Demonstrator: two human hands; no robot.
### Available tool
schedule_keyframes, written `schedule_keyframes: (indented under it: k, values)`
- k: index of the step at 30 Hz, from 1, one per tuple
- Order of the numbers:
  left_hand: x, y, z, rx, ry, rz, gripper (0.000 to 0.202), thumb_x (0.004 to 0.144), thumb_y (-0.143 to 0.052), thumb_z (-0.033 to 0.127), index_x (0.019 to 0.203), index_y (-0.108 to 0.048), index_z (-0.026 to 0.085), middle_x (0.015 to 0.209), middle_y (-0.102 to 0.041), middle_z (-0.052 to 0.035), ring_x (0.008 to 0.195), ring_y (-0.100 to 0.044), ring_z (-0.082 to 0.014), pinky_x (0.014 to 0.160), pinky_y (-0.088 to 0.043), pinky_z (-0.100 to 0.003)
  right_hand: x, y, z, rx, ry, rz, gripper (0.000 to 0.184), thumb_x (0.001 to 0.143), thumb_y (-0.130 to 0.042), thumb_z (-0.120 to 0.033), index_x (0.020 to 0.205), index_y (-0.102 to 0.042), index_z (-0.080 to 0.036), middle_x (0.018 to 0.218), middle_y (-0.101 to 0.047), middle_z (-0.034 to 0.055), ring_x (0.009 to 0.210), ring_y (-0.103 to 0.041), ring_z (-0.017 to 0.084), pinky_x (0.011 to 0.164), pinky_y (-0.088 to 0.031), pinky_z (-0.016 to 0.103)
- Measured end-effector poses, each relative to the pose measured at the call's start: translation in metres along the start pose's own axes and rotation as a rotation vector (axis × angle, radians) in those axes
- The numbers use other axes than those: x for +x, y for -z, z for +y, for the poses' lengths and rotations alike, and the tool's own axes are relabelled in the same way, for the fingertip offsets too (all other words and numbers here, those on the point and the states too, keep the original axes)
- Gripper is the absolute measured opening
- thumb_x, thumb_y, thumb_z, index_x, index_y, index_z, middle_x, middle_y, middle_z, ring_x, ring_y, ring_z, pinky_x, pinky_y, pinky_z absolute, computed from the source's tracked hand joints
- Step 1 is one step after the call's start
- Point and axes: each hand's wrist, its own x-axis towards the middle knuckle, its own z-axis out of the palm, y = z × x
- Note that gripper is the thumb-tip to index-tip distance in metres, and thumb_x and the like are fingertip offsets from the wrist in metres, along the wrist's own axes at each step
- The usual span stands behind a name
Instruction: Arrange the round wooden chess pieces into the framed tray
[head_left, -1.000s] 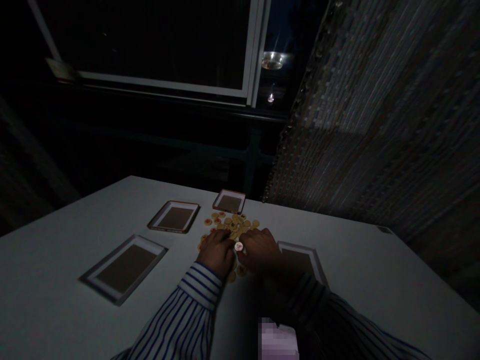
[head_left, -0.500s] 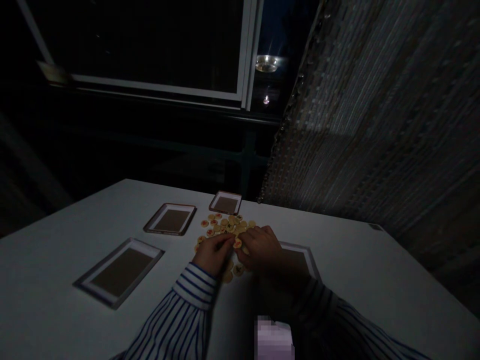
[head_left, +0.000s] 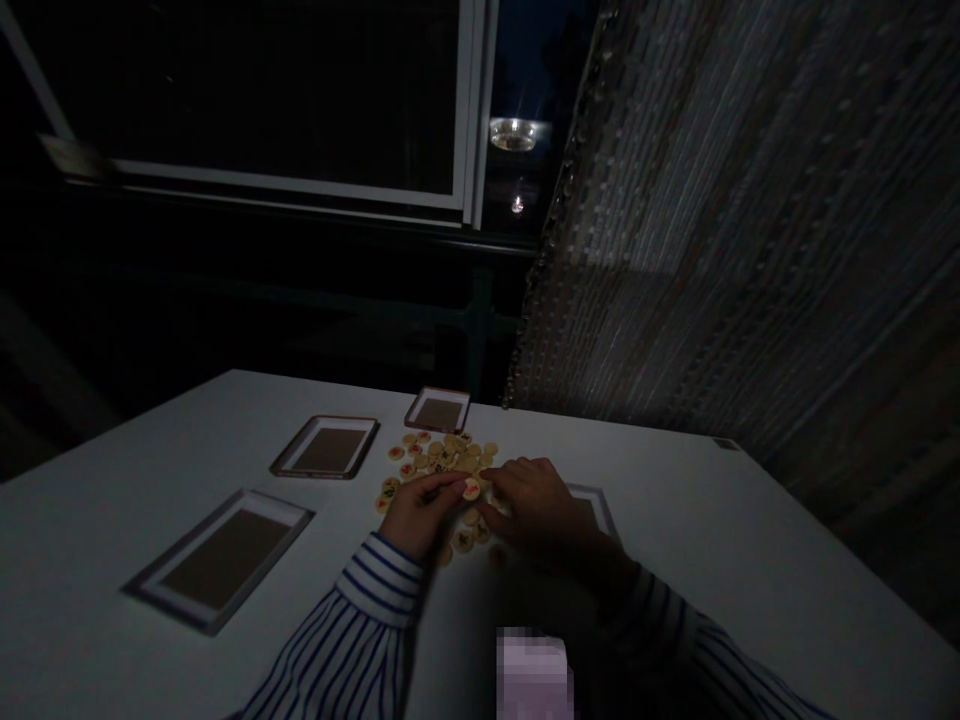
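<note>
Between the thumb and fingers of my left hand [head_left: 420, 508] is a round, pale wooden Chinese chess piece [head_left: 471, 489], its red character facing me. My right hand [head_left: 529, 500] is close on the other side of this piece. Its thumb and forefinger are curved, with a gap between them; whether they touch the piece is hard to see in the dim light. Under and beyond both hands lies a loose pile of similar pieces [head_left: 442, 458], some showing red or dark characters and others blank. A few more pieces [head_left: 463, 540] lie nearer me, below my hands.
Shallow rectangular trays stand around the pile on the white table [head_left: 315, 620]: a near left one [head_left: 221, 560], a middle left one [head_left: 326, 447] and a far one [head_left: 439, 410]. Another tray [head_left: 600, 505] is partly behind my right hand. A bead-string curtain [head_left: 660, 250] hangs beyond the table.
The whole view has shifted slightly, moving the table and trays left in the picture. My right thumb and forefinger look a little further apart, and the piece's red character shows more fully.
</note>
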Motion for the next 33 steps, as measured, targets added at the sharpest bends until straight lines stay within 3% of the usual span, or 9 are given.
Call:
schedule_keyframes:
  k: [8, 14, 21, 33]
  values:
    - [-0.004, -0.009, 0.003, -0.040, 0.035, 0.021, 0.029, 0.068, -0.061, 0.036, 0.087, -0.067, 0.015, 0.084, -0.070, -0.0045, 0.079, -0.064, -0.0183, 0.074, -0.051, -0.029, -0.015, 0.011, 0.017, 0.110, -0.095, 0.002, 0.028, 0.082, -0.048, -0.030, 0.106, -0.056, -0.018, 0.092, -0.062, 0.0037, 0.088, -0.052, 0.015, 0.080, -0.032, 0.029]
    - [-0.008, -0.016, 0.004, -0.030, 0.016, 0.022, 0.030, 0.067, -0.061, 0.037, 0.085, -0.068, 0.015, 0.085, -0.070, -0.0059, 0.080, -0.064, -0.0191, 0.074, -0.051, -0.029, -0.022, 0.012, 0.031, 0.221, -0.069, 0.054, 0.027, 0.081, -0.047, -0.028, 0.102, -0.059, -0.017, 0.087, -0.063, 0.0038, 0.082, -0.055, 0.014, 0.076, -0.037, 0.027]
    - [-0.010, -0.026, 0.003, -0.030, 0.039, 0.030, 0.030, 0.067, -0.062, 0.038, 0.086, -0.068, 0.016, 0.085, -0.070, -0.0060, 0.081, -0.063, -0.0196, 0.076, -0.050, -0.030, -0.028, 0.029, 0.043, 0.273, -0.117, -0.009, 0.029, 0.081, -0.044, -0.028, 0.102, -0.061, -0.019, 0.091, -0.065, 0.0046, 0.083, -0.057, 0.016, 0.076, -0.039, 0.027]
    - [-0.016, -0.052, 0.022, 0.066, 0.009, 0.004, 0.031, 0.066, -0.062, 0.039, 0.085, -0.069, 0.015, 0.087, -0.070, -0.0070, 0.086, -0.062, -0.0216, 0.084, -0.046, -0.035, -0.039, 0.048, 0.051, 0.290, -0.145, -0.047, 0.029, 0.080, -0.043, -0.029, 0.101, -0.062, -0.019, 0.091, -0.065, 0.0048, 0.080, -0.057, 0.015, 0.070, -0.039, 0.025]
